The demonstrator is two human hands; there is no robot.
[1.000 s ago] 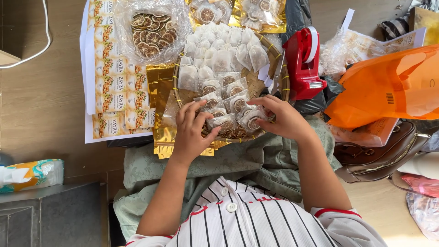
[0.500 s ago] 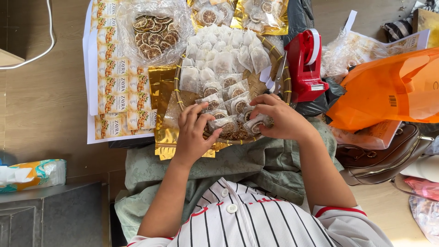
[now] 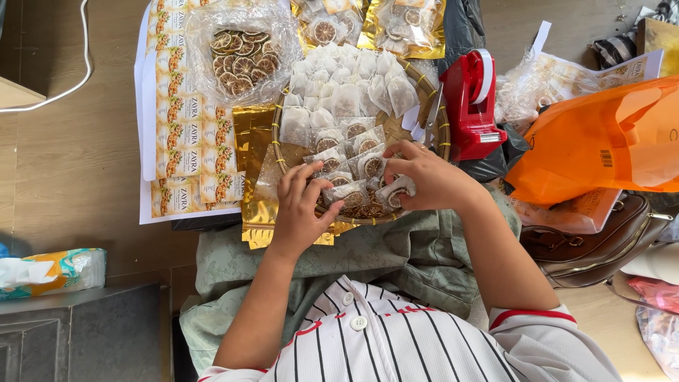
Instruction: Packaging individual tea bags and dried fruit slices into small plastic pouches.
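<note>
While both hands work over the round woven tray [image 3: 428, 90], the left hand [image 3: 303, 205] pinches one end of a small clear sachet [image 3: 344, 194] with a dried citrus slice inside, thumb below and fingertips on top, so the packet lies flat across the tray's near edge. The right hand [image 3: 426, 178] closes its fingers on a second slice packet [image 3: 393, 192] just beside the first, curled over it from the right. Both are gripping, neither is loose, and the two packets sit nearly touching, a likely way to keep them lined up among the sealed ones [image 3: 353, 145] fanned out just above.

Further up the tray lies a heap of white paper-like sachets [image 3: 350, 81], kept apart from the slice packets. A strip of gold foil pouches [image 3: 256, 152] runs along the tray's left side, within easy reach of the left hand. A clear bag of loose dried slices [image 3: 239, 53] rests above it, on printed label sheets [image 3: 182, 120]. The red tape dispenser [image 3: 472, 106] stands upright just right of the tray, close to the right hand. An orange plastic bag [image 3: 601, 141] and a brown handbag [image 3: 601, 240] lie well off to the right on the wooden floor [image 3: 78, 170].
</note>
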